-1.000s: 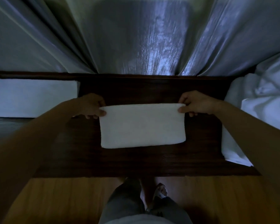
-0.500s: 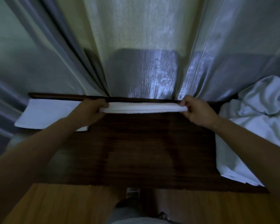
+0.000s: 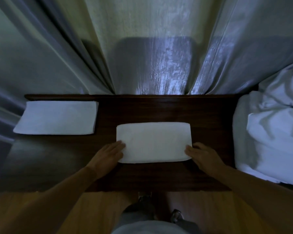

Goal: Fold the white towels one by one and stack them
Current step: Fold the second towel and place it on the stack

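Observation:
A folded white towel (image 3: pixel 153 141) lies flat in the middle of the dark wooden table (image 3: pixel 159 108). My left hand (image 3: pixel 108 155) rests with straight fingers against the towel's near left corner. My right hand (image 3: pixel 202 156) lies flat at its near right corner, fingertips touching the edge. A stack of folded white towels (image 3: pixel 57 117) sits at the table's far left. A heap of unfolded white towels (image 3: pixel 269 129) fills the right end.
Grey curtains (image 3: pixel 150 48) hang directly behind the table's far edge. A wooden floor (image 3: pixel 46 211) and my feet show below the table's near edge. Bare table surface lies between the folded stack and the middle towel.
Both hands were pinching the towel's far corners and lifting it edge-on; now the towel lies folded flat on the table and both hands have let go and rest flat at its near corners.

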